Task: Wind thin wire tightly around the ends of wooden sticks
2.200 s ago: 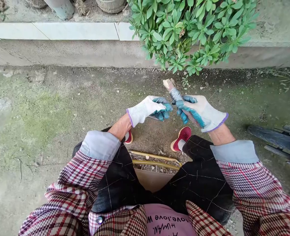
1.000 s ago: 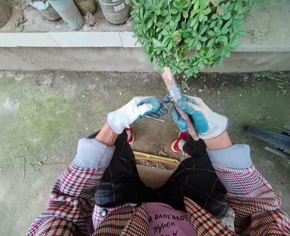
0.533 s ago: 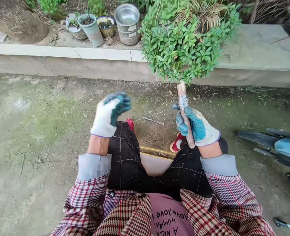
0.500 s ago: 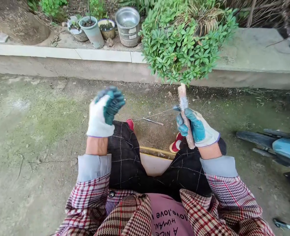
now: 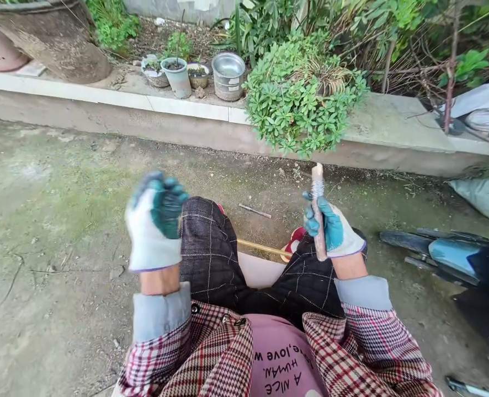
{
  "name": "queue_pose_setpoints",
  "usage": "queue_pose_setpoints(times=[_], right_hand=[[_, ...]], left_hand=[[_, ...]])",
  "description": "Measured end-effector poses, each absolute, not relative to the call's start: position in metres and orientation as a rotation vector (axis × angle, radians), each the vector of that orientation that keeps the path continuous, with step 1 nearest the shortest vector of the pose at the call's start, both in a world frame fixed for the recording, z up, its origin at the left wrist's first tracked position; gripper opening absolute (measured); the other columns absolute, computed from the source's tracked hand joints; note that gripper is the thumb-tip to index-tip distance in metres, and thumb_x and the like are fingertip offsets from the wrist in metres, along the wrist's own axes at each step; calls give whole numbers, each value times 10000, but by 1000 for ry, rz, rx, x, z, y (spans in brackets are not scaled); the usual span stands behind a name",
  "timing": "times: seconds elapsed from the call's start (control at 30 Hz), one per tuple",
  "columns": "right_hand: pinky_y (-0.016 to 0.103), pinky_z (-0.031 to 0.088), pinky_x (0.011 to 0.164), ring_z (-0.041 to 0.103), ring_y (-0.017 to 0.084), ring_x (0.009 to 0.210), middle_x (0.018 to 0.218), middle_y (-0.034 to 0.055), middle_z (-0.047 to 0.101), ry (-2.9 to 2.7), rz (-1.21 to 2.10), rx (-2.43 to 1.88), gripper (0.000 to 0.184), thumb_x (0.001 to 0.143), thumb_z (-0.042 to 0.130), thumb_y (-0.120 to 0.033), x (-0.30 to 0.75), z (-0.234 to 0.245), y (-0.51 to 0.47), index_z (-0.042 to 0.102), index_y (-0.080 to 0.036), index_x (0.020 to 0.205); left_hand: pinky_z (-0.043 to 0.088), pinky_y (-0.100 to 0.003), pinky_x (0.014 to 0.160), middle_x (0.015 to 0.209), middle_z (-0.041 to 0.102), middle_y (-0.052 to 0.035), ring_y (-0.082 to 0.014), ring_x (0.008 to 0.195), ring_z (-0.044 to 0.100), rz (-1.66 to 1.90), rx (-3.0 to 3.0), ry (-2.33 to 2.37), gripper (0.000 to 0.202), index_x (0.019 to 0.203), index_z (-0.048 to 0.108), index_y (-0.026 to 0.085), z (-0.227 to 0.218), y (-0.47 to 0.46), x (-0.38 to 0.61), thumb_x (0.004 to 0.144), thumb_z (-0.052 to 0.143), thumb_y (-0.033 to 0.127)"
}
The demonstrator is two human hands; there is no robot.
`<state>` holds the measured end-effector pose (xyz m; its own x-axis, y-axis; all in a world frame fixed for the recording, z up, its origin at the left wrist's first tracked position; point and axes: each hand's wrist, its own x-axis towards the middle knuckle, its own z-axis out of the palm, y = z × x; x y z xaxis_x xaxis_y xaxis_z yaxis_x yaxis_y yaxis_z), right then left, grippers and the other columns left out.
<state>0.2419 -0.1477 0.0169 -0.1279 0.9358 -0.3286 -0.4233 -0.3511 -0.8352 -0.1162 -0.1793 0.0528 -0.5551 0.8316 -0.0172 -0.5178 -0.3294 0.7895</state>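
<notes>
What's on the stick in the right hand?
Silvery wire is wound around the stick near its top. Wood beneath that wire and the side against the right hand can't be seen.

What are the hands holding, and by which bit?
The right hand holds the stick around its middle, just below the wire. The left hand is too blurred to tell.

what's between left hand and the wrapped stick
In the head view, the left knee and a slim rod on the ground show between left hand and stick.
</notes>
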Motion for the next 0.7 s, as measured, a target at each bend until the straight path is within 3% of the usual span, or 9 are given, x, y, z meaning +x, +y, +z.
queue_pose_setpoints(times=[0.03, 0.13, 0.27, 0.47, 0.53, 0.6, 0.63, 0.7], right_hand=[[171, 427, 375, 488, 70, 433, 626, -71, 615, -732, 1728, -1045, 481, 731, 921, -496, 233, 22, -155, 692, -194, 1027], [175, 393, 340, 452, 70, 400, 637, -74, 607, -802, 1855, -964, 425, 820, 852, -494, 204, 37, -178, 689, -199, 1078], [186, 361, 305, 399, 73, 353, 580, -74, 566, -832, 1985, -863, 371, 875, 791, -549, 172, 44, -211, 639, -212, 896], [245, 372, 308, 427, 117, 345, 535, -31, 553, -1023, 2047, -822, 522, 1024, 512, -660, 161, 21, -237, 625, -230, 751], [279, 509, 438, 569, 155, 475, 623, 5, 641, -1240, 1867, -998, 489, 1006, 564, -644, 166, 16, -233, 678, -229, 776], [316, 608, 696, 693, 197, 736, 815, 35, 744, -1410, 1623, -1168, 321, 940, 726, -532, 174, 15, -225, 751, -222, 861], [330, 608, 808, 711, 213, 858, 911, 41, 771, -1441, 1522, -1219, 244, 905, 781, -464, 177, 15, -221, 779, -220, 918], [343, 590, 887, 713, 222, 963, 1014, 38, 786, -1396, 1397, -1266, 254, 868, 818, -385, 181, 16, -214, 798, -231, 1069]], left_hand=[[622, -257, 711, 831, 774, 2, -131, 746, 733, 1846, 528, 996, 327, 994, 740, 177, 45, -179, -99, 730, 882, 307], [623, -345, 890, 1012, 811, -87, -190, 906, 768, 1398, 678, 921, 416, 1085, 774, 153, 33, -183, -44, 759, 886, 386], [575, -396, 1030, 1129, 810, -123, -267, 1080, 748, 1139, 816, 809, 468, 1086, 799, 140, 45, -199, -4, 726, 922, 413], [591, -400, 985, 1128, 798, -142, -320, 1115, 736, 1131, 844, 659, 513, 1117, 789, 150, 61, -214, 1, 803, 850, 552], [600, -378, 933, 1090, 798, -129, -287, 1030, 744, 1145, 814, 762, 453, 1083, 779, 151, 55, -213, 2, 806, 854, 500], [597, -341, 880, 1035, 793, -91, -232, 926, 730, 1221, 777, 900, 391, 1043, 762, 163, 46, -210, 1, 778, 870, 429], [592, -325, 858, 1012, 785, -70, -205, 883, 715, 1265, 766, 963, 376, 1034, 750, 170, 41, -208, 0, 763, 873, 399], [584, -303, 813, 973, 762, -36, -169, 821, 681, 1325, 765, 1072, 373, 1030, 725, 180, 34, -206, -1, 737, 872, 358]])
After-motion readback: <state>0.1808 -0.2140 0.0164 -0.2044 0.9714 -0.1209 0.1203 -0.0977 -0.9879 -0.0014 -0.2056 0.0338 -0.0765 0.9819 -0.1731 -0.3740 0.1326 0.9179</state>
